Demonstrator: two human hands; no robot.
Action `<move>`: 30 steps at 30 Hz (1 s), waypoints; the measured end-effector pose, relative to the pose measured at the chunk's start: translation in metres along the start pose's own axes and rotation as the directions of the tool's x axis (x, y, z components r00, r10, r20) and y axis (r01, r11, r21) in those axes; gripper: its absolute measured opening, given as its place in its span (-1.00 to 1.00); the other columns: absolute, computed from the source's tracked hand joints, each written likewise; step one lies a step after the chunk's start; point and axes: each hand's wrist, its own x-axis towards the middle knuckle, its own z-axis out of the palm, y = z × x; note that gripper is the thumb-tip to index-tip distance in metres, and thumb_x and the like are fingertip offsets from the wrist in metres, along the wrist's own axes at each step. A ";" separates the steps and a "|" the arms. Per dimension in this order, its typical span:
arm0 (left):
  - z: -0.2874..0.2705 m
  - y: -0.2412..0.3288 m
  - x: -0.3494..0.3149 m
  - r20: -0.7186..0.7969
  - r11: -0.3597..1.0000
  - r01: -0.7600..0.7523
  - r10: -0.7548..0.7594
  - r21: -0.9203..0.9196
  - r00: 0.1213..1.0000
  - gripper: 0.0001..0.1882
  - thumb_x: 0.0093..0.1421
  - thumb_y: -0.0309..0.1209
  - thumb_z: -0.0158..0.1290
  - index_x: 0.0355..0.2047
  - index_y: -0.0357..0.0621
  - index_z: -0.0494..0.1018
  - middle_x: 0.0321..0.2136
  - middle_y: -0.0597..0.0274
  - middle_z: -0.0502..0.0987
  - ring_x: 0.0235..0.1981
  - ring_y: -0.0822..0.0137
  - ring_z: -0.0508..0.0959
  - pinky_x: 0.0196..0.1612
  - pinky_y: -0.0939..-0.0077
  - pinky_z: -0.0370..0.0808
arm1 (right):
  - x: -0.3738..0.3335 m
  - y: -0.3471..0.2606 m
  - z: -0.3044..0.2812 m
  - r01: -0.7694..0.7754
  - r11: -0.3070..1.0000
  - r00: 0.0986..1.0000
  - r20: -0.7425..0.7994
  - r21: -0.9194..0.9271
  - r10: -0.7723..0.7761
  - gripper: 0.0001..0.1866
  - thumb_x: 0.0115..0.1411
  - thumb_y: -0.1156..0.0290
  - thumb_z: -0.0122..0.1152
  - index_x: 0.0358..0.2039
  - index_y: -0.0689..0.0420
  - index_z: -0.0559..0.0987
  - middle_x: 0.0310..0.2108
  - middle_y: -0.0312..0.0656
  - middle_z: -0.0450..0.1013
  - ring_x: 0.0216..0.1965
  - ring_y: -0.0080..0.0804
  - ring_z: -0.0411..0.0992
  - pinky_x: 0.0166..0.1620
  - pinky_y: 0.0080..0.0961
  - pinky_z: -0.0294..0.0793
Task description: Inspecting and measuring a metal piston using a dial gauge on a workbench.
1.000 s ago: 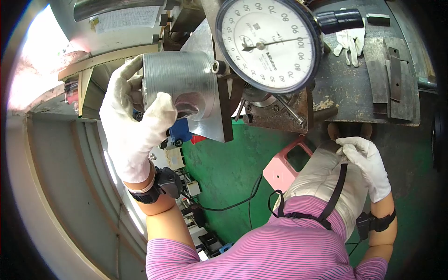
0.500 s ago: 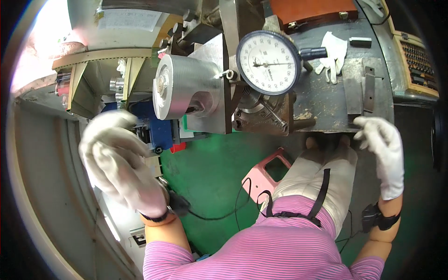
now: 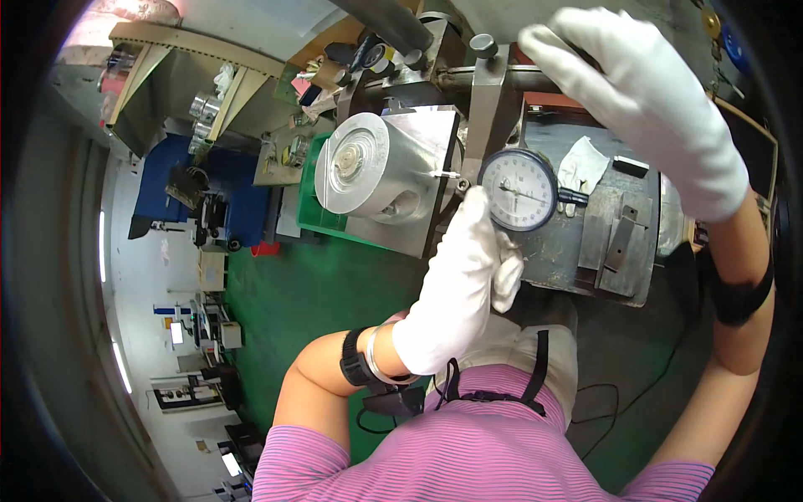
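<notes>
My left hand (image 3: 460,280), in a white glove, is beside the dial gauge (image 3: 519,191). One finger reaches up along the gauge's left edge and the others curl below it; what they grip, if anything, is hidden. The gauge has a round white face with a dark rim. Left of it, a silver metal cylinder (image 3: 353,163) rests against a flat metal plate (image 3: 425,201); a thin probe (image 3: 446,174) points towards the plate. My right hand (image 3: 648,100), also gloved, is raised at the far right, fingers stretched and apart, near a knob (image 3: 483,46) on the stand's upright (image 3: 489,105).
A loose white glove (image 3: 584,163), a small black-and-white block (image 3: 631,166) and dark metal bars (image 3: 621,238) lie on the bench (image 3: 548,259). A green tray (image 3: 311,197) stands behind the cylinder. Shelves (image 3: 196,50) with metal parts are at the left.
My left hand has come from the left side to the dial gauge. The right hand has risen forward from the bench's near edge to above its far side. The whole view has shifted.
</notes>
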 end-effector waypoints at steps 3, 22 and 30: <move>0.014 0.000 0.006 -0.143 0.995 -0.096 0.092 -0.019 0.985 -0.36 0.29 0.29 -0.32 -0.44 -0.07 0.31 -0.81 0.36 0.12 -0.79 0.45 0.09 -0.68 0.56 0.06 | 0.021 -0.001 -0.002 0.228 0.845 0.967 0.015 -0.484 -0.253 -0.63 0.22 0.13 0.12 -0.43 0.23 0.58 -0.56 -0.12 0.50 -0.55 -0.23 0.48 -0.45 -0.32 0.46; -0.019 -0.016 0.021 -0.025 0.881 -0.142 0.146 -0.451 0.989 -0.59 0.39 -0.08 -0.18 -0.05 -0.18 0.39 -0.32 0.20 0.49 -0.47 0.41 0.46 -0.42 0.55 0.41 | 0.058 0.018 0.034 0.382 0.809 0.923 0.147 -0.447 -0.355 -0.85 -0.04 0.29 0.15 -0.52 0.06 0.60 -0.62 -0.19 0.44 -0.61 -0.22 0.44 -0.53 -0.27 0.40; 0.000 -0.021 0.015 -0.369 0.906 -0.268 0.138 -0.328 0.919 -0.35 0.29 0.11 -0.14 0.02 -0.29 0.38 -0.09 -0.04 0.53 -0.10 0.10 0.59 -0.01 0.13 0.55 | 0.061 0.017 0.051 0.217 0.840 0.965 -0.021 -0.498 -0.262 -0.63 0.07 0.20 0.25 -0.75 0.14 0.50 -0.75 -0.12 0.37 -0.66 -0.20 0.41 -0.51 -0.36 0.40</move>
